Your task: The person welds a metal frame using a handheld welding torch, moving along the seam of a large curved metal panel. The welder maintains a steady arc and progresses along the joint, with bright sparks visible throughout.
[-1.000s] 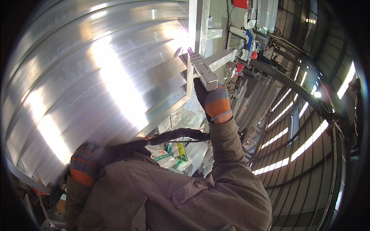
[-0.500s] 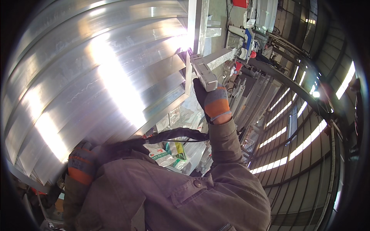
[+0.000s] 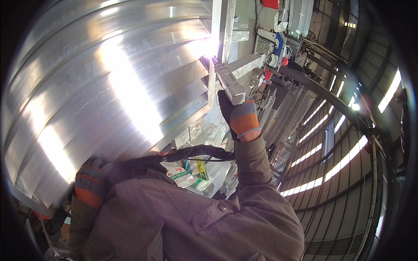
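Note:
My right hand [image 3: 237,114], in a grey and orange glove, grips a silver hand-held welding torch [image 3: 229,81]. The torch tip meets the right end of a large stack of shiny aluminium bars [image 3: 113,87], where a bright glare [image 3: 208,48] shows beside an upright metal bar [image 3: 222,26]. A black hose [image 3: 191,153] runs from the torch back under my arm. My left hand [image 3: 89,182], gloved the same way, rests with bent fingers against the lower edge of the stack.
Printed bags and packets [image 3: 187,174] lie below the stack. More metal profiles [image 3: 283,108] lean to the right. A blue and white machine [image 3: 272,45] stands at the back. A slatted metal wall [image 3: 339,174] curves along the right.
The torch and my right hand have edged slightly upward along the stack's end. The glare at the tip persists. My left hand stays in place.

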Demonstrator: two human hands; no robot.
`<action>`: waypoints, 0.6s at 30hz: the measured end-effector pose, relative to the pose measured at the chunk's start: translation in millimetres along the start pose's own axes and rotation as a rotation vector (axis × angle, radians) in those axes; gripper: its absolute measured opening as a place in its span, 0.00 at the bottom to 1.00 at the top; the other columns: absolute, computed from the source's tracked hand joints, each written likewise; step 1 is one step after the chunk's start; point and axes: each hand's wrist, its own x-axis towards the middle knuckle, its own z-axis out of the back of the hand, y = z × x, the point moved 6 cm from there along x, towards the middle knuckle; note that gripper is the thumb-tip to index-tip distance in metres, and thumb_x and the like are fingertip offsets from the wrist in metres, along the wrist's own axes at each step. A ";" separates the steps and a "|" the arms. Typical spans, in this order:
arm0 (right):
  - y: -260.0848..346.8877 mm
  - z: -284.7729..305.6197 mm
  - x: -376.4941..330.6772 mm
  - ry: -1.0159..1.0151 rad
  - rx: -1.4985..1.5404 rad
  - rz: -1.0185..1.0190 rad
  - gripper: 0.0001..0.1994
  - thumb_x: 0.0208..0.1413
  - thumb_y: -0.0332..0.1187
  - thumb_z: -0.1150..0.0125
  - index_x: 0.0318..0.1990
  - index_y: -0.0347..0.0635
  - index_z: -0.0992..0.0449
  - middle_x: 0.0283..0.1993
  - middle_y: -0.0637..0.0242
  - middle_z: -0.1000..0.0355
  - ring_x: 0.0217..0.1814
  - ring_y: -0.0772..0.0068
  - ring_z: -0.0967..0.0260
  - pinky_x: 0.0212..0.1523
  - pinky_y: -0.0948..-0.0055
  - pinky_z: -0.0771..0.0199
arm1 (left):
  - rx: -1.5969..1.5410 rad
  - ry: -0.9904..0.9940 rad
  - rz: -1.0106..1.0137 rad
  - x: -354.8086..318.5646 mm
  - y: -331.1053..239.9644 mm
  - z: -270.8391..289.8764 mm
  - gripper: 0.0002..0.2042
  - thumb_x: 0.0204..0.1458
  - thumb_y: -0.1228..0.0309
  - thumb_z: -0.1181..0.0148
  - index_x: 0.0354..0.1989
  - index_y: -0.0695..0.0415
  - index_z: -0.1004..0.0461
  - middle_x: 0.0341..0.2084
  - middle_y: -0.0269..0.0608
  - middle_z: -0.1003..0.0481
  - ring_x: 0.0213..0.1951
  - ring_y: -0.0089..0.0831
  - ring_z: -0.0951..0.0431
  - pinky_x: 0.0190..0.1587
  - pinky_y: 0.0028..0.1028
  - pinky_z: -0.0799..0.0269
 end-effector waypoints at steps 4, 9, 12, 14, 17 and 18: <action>2.6 2.2 -2.4 -0.009 0.030 -0.006 0.22 0.69 0.51 0.27 0.49 0.36 0.19 0.37 0.39 0.15 0.43 0.30 0.14 0.41 0.42 0.13 | 0.032 0.027 0.018 1.9 9.3 -14.5 0.22 0.51 0.62 0.24 0.57 0.42 0.13 0.54 0.47 0.16 0.59 0.55 0.16 0.59 0.52 0.16; 14.1 16.7 -8.9 -0.081 0.091 0.042 0.20 0.68 0.48 0.25 0.53 0.38 0.15 0.37 0.45 0.14 0.43 0.35 0.13 0.41 0.46 0.12 | -0.003 -0.015 0.019 -2.6 10.6 -16.0 0.18 0.55 0.61 0.27 0.56 0.42 0.13 0.53 0.46 0.16 0.57 0.55 0.16 0.57 0.52 0.15; 23.2 26.3 -3.8 -0.089 0.060 0.138 0.18 0.69 0.46 0.26 0.53 0.41 0.14 0.39 0.46 0.13 0.43 0.36 0.12 0.41 0.49 0.12 | 0.028 -0.017 0.028 -3.7 8.8 -14.8 0.18 0.55 0.61 0.27 0.55 0.42 0.14 0.52 0.45 0.17 0.56 0.53 0.16 0.56 0.51 0.15; 21.6 27.1 1.2 -0.084 0.175 0.072 0.17 0.69 0.44 0.25 0.54 0.41 0.14 0.42 0.46 0.11 0.45 0.39 0.11 0.43 0.52 0.12 | 0.048 -0.020 0.033 -4.3 8.0 -14.7 0.18 0.55 0.61 0.27 0.55 0.42 0.14 0.52 0.45 0.17 0.56 0.53 0.16 0.56 0.50 0.15; 23.9 25.9 13.6 -0.075 0.211 0.105 0.17 0.69 0.42 0.25 0.56 0.41 0.13 0.45 0.47 0.11 0.48 0.41 0.10 0.45 0.53 0.12 | 0.058 -0.020 0.036 -4.6 8.7 -16.0 0.19 0.54 0.60 0.26 0.55 0.42 0.14 0.52 0.44 0.17 0.56 0.52 0.16 0.55 0.50 0.15; 23.8 24.8 17.1 -0.064 0.208 0.111 0.17 0.69 0.42 0.25 0.57 0.41 0.12 0.45 0.47 0.11 0.50 0.41 0.10 0.47 0.54 0.11 | 0.068 0.019 0.064 -4.6 10.9 -18.7 0.19 0.53 0.60 0.26 0.55 0.41 0.14 0.52 0.43 0.17 0.56 0.52 0.16 0.55 0.50 0.15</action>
